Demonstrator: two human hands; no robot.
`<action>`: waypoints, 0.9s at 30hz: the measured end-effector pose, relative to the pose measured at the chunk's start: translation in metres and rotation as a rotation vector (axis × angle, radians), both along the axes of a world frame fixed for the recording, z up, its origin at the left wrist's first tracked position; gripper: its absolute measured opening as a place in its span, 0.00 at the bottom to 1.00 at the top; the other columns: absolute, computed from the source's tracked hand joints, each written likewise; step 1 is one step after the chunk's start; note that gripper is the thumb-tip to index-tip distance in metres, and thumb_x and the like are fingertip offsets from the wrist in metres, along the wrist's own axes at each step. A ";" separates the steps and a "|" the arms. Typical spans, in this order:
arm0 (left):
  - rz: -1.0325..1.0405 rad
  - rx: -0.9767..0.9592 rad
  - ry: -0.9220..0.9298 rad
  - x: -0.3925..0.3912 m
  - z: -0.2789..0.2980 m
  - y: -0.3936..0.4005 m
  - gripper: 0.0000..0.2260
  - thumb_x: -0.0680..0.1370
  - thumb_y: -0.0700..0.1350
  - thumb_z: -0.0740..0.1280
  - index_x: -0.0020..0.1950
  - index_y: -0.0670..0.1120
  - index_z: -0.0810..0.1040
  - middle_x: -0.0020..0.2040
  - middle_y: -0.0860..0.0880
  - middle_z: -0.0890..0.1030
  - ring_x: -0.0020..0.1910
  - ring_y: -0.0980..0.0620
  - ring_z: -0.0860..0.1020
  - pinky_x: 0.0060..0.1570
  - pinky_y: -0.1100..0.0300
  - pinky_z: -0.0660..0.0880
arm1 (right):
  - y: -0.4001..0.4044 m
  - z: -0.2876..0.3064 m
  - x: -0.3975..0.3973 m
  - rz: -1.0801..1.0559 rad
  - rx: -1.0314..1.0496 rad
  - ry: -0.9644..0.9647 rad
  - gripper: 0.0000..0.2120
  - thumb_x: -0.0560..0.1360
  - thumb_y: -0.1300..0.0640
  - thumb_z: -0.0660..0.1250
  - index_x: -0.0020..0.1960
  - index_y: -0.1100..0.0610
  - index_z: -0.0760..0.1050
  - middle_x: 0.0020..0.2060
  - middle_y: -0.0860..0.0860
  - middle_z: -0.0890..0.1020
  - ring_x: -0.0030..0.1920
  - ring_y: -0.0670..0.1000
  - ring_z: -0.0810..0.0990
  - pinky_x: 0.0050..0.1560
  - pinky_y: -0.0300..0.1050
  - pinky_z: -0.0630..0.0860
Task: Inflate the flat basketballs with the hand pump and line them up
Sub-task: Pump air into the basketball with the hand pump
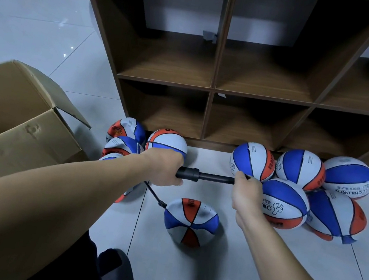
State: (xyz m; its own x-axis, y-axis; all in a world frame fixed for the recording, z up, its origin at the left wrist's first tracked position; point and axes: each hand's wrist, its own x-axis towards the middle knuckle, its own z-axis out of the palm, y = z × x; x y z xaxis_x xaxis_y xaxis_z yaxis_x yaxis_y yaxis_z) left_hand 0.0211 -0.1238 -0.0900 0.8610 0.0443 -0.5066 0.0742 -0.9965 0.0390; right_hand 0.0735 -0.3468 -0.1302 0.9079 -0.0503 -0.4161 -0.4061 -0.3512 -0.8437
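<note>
Hands hold the pump (204,176) sideways above the floor (242,270). The left hand (164,168) is wrapped tight round the fat black barrel to keep it from moving, and the right hand (244,193) grips the handle end, so it can push and pull. A thin hose (153,193) runs down to the soft ball (191,222), which sits alone between both arms. Five round balls (301,169) huddle by the shelf's (216,72) bottom edge on the right. Floppy ones (125,141) wait near the cardboard box (13,117).
</note>
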 end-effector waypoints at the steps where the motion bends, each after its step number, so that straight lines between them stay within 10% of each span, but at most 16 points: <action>1: -0.005 0.003 -0.008 -0.001 0.000 -0.002 0.16 0.83 0.59 0.68 0.41 0.52 0.73 0.38 0.50 0.77 0.34 0.51 0.74 0.32 0.57 0.68 | 0.005 0.002 -0.005 0.028 -0.022 -0.032 0.15 0.79 0.55 0.60 0.35 0.54 0.60 0.29 0.50 0.64 0.33 0.54 0.62 0.35 0.49 0.61; 27: -0.048 -0.040 -0.016 -0.001 0.003 -0.023 0.13 0.82 0.58 0.69 0.49 0.50 0.76 0.39 0.50 0.79 0.42 0.47 0.81 0.47 0.48 0.82 | 0.040 0.009 -0.038 0.163 0.028 -0.021 0.14 0.82 0.56 0.58 0.38 0.54 0.65 0.31 0.50 0.66 0.33 0.52 0.65 0.34 0.46 0.62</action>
